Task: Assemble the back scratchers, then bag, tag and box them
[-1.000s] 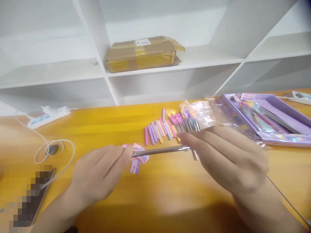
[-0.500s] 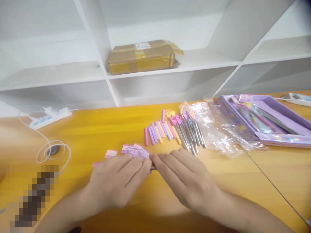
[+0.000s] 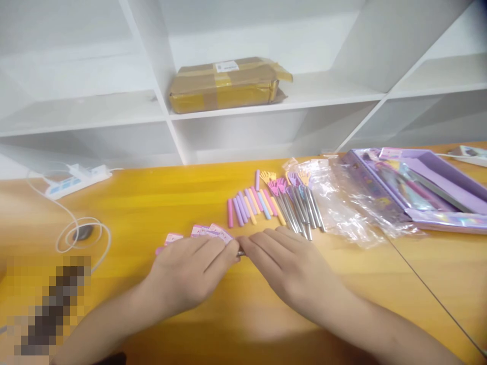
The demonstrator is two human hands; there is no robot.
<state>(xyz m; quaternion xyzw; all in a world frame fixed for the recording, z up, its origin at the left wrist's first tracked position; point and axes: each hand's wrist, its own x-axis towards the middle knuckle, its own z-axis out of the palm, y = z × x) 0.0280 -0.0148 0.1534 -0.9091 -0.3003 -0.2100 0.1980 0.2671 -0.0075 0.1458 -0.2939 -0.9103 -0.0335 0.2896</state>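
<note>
My left hand (image 3: 190,268) and my right hand (image 3: 285,266) meet fingertip to fingertip above the table, both closed around a thin metal rod (image 3: 241,253). Only a short piece of the rod shows between them; it looks like part of a back scratcher. A pink end (image 3: 159,251) pokes out past the left hand. Small printed cards (image 3: 218,232) lie just beyond the left fingers. Farther back are pink, purple, yellow and blue tubes (image 3: 253,205) in a row. Beside them, several back scratchers (image 3: 300,203) with metal rods and coloured hand-shaped heads lie in a heap.
Clear plastic bags (image 3: 342,208) lie right of the heap, against a purple box (image 3: 437,167) holding wrapped items. A power strip (image 3: 79,180) and a coiled white cable (image 3: 108,243) are at left. A taped carton (image 3: 228,86) sits on the white shelf behind.
Both hands, still gripping the rod, have shifted slightly away from me. The pink end at the left has moved a little to the right. The view has tilted slightly.
</note>
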